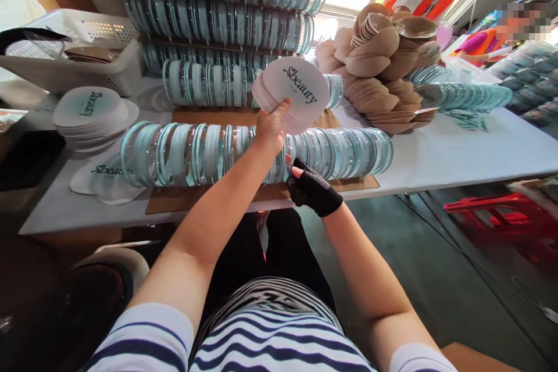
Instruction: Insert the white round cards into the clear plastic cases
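Note:
My bare left hand (pixel 272 128) is closed on a fanned stack of round white cards (pixel 305 78) printed "beauty", held above the front row. That row of clear round cases with pale blue rims (pixel 187 154) lies on its side along the table's near edge. My right hand (pixel 316 187), in a black fingerless glove with grip dots, is at the row's front side, right of the middle. Its thumb rests over curled fingers, whose tips are partly hidden against the cases. More printed white cards (pixel 89 110) are piled at the left, with a few loose cards (pixel 104 183) nearer me.
Further rows of cases (pixel 218 17) are stacked behind. A white basket (pixel 126 64) stands back left. Beige cup-shaped pieces (pixel 370 58) are heaped right of centre, near another row of cases (pixel 475 97). Brown cardboard (pixel 168 200) lies under the front row. A red stool (pixel 488 212) is on the floor.

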A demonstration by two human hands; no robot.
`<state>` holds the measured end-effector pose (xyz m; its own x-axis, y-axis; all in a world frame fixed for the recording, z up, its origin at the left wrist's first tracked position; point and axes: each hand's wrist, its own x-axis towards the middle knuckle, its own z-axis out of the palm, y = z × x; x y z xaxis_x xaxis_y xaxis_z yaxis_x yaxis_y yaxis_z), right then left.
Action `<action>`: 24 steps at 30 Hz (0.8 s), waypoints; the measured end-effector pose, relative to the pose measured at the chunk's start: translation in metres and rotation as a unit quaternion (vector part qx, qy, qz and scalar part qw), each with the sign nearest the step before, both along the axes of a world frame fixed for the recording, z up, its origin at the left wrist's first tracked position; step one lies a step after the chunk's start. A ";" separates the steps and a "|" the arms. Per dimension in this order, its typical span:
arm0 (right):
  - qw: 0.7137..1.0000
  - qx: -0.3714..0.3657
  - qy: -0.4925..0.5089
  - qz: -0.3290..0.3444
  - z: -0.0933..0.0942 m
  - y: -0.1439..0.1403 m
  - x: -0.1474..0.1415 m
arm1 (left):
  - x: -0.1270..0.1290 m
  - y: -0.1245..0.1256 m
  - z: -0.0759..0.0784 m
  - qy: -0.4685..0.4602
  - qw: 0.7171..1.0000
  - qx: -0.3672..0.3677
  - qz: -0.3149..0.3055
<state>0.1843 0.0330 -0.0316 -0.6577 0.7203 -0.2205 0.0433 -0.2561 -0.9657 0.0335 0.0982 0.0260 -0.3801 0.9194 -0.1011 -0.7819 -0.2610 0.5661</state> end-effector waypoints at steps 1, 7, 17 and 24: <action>0.999 0.015 -0.022 0.019 0.000 0.002 0.004 | 0.000 0.002 -0.002 0.006 1.000 0.002 0.005; 0.874 0.375 -0.248 -0.184 0.040 0.041 0.025 | 0.007 0.001 -0.007 0.071 0.996 0.026 0.044; 0.620 0.688 -0.256 -0.277 0.069 0.034 -0.024 | 0.013 -0.048 -0.009 0.105 0.993 0.012 0.060; 0.547 0.629 -0.179 -0.523 0.075 0.003 0.012 | -0.016 -0.034 0.007 0.012 0.998 0.014 0.063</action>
